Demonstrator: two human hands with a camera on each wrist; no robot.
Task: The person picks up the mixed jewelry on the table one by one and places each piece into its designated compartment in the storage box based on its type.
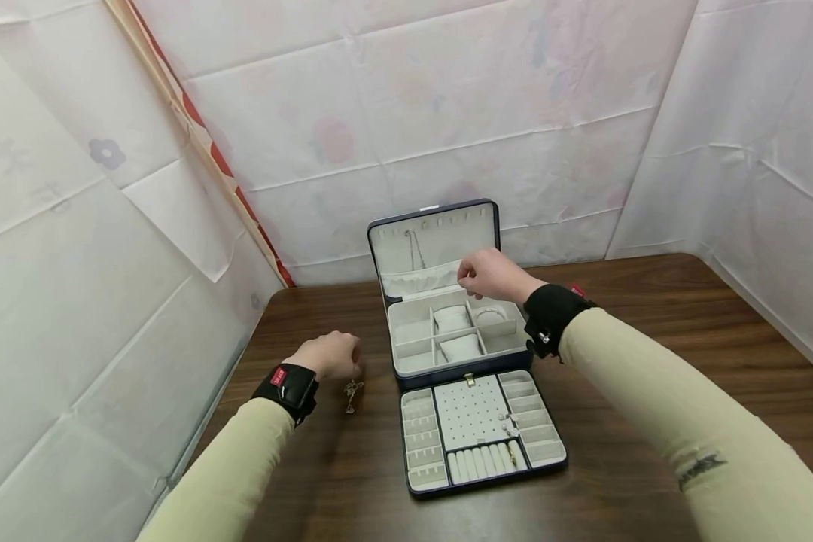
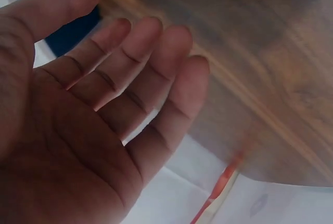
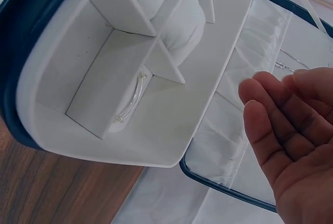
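Note:
An open navy jewellery box with pale lining stands mid-table, its lid upright. My right hand hovers over the back compartments, close to the lid's gathered pocket. In the right wrist view the right hand shows loosely curved fingers holding nothing, near a thin chain hanging in the lid. A pale bangle lies in one compartment. Left of the box, my left hand is low over the table, just above a gold necklace. In the left wrist view the left hand has relaxed fingers and an empty palm.
A removable tray with ring rolls, small slots and a few earrings lies in front of the box. The brown wooden table is enclosed by white sheet walls at the left, back and right.

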